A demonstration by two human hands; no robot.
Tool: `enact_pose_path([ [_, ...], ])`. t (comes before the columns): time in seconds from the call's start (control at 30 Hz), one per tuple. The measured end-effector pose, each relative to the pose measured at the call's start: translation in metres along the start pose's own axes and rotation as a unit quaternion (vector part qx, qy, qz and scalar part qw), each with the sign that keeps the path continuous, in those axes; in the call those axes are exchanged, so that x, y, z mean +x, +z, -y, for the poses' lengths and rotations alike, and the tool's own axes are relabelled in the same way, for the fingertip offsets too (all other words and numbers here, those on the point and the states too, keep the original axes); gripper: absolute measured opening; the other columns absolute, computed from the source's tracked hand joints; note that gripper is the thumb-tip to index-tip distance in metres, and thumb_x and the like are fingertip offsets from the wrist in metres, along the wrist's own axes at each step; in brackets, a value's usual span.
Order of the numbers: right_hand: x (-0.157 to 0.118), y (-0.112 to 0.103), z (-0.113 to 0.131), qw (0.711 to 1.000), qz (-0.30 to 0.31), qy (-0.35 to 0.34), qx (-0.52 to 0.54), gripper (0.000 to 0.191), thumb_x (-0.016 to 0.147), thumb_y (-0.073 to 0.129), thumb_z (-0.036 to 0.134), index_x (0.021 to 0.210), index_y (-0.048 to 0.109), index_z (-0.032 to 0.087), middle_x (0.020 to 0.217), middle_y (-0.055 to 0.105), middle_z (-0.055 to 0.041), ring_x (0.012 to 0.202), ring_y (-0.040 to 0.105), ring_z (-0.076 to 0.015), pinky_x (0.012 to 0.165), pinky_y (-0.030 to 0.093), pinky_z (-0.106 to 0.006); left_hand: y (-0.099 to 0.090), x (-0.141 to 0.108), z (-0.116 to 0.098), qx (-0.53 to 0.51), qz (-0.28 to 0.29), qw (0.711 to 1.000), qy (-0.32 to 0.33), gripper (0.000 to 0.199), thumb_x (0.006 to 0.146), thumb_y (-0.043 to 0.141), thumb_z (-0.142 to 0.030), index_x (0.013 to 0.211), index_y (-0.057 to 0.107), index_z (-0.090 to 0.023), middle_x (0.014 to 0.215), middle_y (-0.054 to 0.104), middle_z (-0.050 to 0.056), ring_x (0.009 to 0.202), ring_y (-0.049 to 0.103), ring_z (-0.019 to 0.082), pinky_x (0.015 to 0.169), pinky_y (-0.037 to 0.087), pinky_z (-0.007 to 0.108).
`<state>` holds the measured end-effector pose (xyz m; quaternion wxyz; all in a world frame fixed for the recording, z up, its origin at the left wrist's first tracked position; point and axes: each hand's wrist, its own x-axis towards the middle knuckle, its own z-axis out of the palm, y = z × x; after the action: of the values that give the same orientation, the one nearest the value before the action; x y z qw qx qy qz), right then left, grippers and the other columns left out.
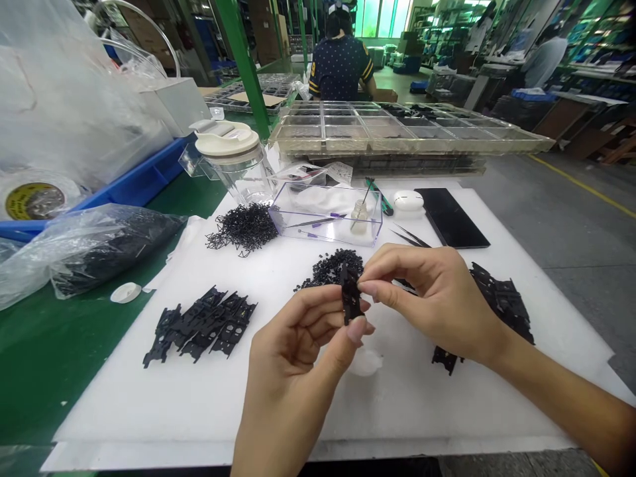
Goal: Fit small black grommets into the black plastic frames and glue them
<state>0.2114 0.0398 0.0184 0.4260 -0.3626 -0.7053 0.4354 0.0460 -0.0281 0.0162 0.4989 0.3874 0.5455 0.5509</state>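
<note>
My left hand (303, 351) holds a small flat black plastic part (350, 297) on edge between thumb and fingers, above the white board (298, 411). Against the part's right edge, the thumb and forefinger of my right hand (432, 298) are pinched together. Whatever lies between those fingertips is hidden. Just behind the hands is a heap of tiny black pieces (330, 266). Similar flat black parts (203, 324) lie overlapped on the left, and another pile of black parts (501, 298) sits partly behind my right forearm.
Thin black bent pieces (246, 226) are heaped near a lidded clear jug (238, 162). A clear box (325, 232) holds a small bottle (358, 217). Tweezers (411, 236), a white case (408, 200) and a black phone (452, 217) lie right. A divided tray (397, 132) stands behind.
</note>
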Motion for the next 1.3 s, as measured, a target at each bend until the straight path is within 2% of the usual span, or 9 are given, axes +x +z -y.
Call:
enact_pose_path([
  [0.17, 0.000, 0.000, 0.001, 1.000, -0.008, -0.018, -0.009, 0.007, 0.090, 0.074, 0.017, 0.084, 0.077, 0.019, 0.082, 0.075, -0.0048, 0.077, 0.069, -0.0193, 0.069, 0.054, -0.033, 0.003, -0.002, -0.003, -0.041, 0.017, 0.999, -0.021, 0.023, 0.078, 0.086, -0.027, 0.098, 0.077, -0.020, 0.087, 0.081, 0.005, 0.076, 0.076, 0.018, 0.068, 0.060, 0.020],
  [0.47, -0.001, 0.001, 0.002, 0.999, -0.010, -0.041, -0.019, 0.011, 0.090, 0.073, 0.012, 0.083, 0.076, 0.019, 0.082, 0.076, -0.0042, 0.078, 0.070, -0.0187, 0.070, 0.054, -0.033, 0.003, -0.002, -0.002, -0.053, 0.017, 0.998, -0.023, 0.020, 0.078, 0.087, -0.027, 0.094, 0.079, -0.020, 0.080, 0.080, 0.005, 0.071, 0.074, 0.016, 0.063, 0.059, 0.018],
  [0.7, -0.004, 0.004, 0.002, 0.995, -0.021, -0.091, -0.032, 0.012, 0.089, 0.073, 0.007, 0.084, 0.075, 0.018, 0.084, 0.074, -0.0033, 0.080, 0.069, -0.0168, 0.072, 0.053, -0.031, 0.000, -0.001, 0.002, -0.048, 0.016, 0.999, -0.007, 0.020, 0.076, 0.089, -0.025, 0.092, 0.077, -0.021, 0.080, 0.081, 0.004, 0.068, 0.075, 0.014, 0.066, 0.060, 0.017],
  [0.83, -0.005, 0.006, 0.001, 0.994, -0.026, -0.101, -0.012, 0.012, 0.089, 0.072, 0.006, 0.085, 0.074, 0.017, 0.083, 0.073, -0.0029, 0.080, 0.069, -0.0162, 0.072, 0.054, -0.030, -0.003, 0.001, 0.005, -0.058, 0.045, 0.997, 0.012, 0.017, 0.080, 0.087, -0.023, 0.093, 0.076, -0.022, 0.084, 0.082, 0.002, 0.075, 0.078, 0.014, 0.068, 0.061, 0.014],
  [1.13, -0.008, 0.011, -0.002, 0.991, -0.051, -0.119, 0.014, 0.008, 0.090, 0.073, 0.007, 0.086, 0.074, 0.014, 0.082, 0.071, -0.0033, 0.080, 0.068, -0.0161, 0.073, 0.055, -0.032, -0.003, -0.001, 0.004, -0.085, 0.046, 0.995, 0.036, 0.018, 0.082, 0.085, -0.015, 0.095, 0.075, -0.022, 0.088, 0.084, 0.000, 0.078, 0.080, 0.013, 0.072, 0.061, 0.012],
  [1.3, -0.008, 0.012, -0.001, 0.992, -0.050, -0.118, 0.012, 0.007, 0.090, 0.072, 0.008, 0.086, 0.073, 0.013, 0.083, 0.071, -0.0037, 0.081, 0.068, -0.0160, 0.073, 0.054, -0.032, -0.003, -0.001, 0.006, -0.070, 0.039, 0.996, 0.041, 0.017, 0.082, 0.085, -0.018, 0.094, 0.075, -0.023, 0.084, 0.083, 0.000, 0.081, 0.081, 0.016, 0.070, 0.061, 0.012],
])
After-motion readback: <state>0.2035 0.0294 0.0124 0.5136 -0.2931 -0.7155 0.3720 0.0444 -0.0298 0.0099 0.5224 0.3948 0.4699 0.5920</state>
